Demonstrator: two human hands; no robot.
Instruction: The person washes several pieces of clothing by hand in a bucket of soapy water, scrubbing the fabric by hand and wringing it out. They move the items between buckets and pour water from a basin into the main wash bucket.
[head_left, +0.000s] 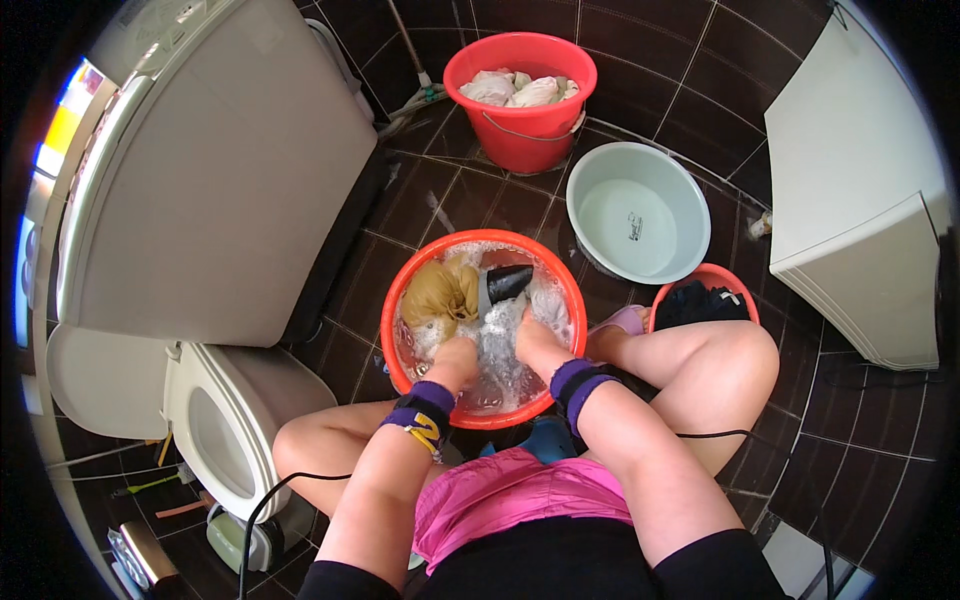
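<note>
Both hands are plunging into the suds at the centre of the frame. The left hand (455,352) is going under the foam, so I cannot tell whether its grip is wide or closed. The right hand (528,338) is likewise sinking into the lather just below a dark garment (505,284); its grip is hidden too, though it seems to be pressing on wet cloth.

The dark garment is lying in the upper part of the orange basin (400,300), half out of the water, with a tan cloth (443,292) bunching up just beside it on the left. Both are looking soaked: soft, limp, heavy with water and slippery with soap, so a bunched handful in the middle would probably hold better than a pinch at an edge.

Further out, a red bucket (520,135) is holding pale laundry at the top centre, a pale green bowl (680,175) is sitting to its lower right, and a small orange tub (715,275) of dark clothes is resting by the right knee. A toilet (215,420) is standing at lower left, under a large white appliance (220,170).
</note>
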